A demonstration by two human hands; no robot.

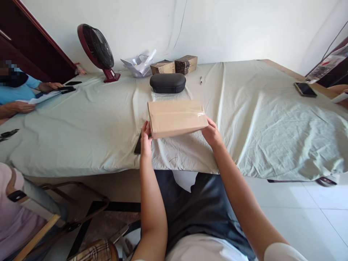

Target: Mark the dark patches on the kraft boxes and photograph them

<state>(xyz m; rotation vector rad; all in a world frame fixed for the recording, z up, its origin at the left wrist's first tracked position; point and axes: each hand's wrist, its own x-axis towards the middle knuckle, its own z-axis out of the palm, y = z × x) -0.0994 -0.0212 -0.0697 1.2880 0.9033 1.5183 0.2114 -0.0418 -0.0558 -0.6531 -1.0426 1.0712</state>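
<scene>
A brown cardboard box (pixel 176 117) is held between my two hands over the cloth-covered table. My left hand (pixel 146 139) grips its left end, the fingers against the side. At the right end, my right hand (pixel 212 133) holds the lower corner, where clear tape shines. The box is slightly tilted, and its closed top faces me. Beyond it lies a black zippered case (pixel 168 83). A dark flat object (pixel 137 145) sits on the cloth beside my left hand, partly hidden by it.
A red fan (pixel 110 74), a clear plastic bag (pixel 140 68) and two patterned boxes (pixel 186 64) stand by the wall. A phone (pixel 305 89) lies at the right. A person in blue (pixel 16 92) holds papers at the left; another person's hand shows at the far right.
</scene>
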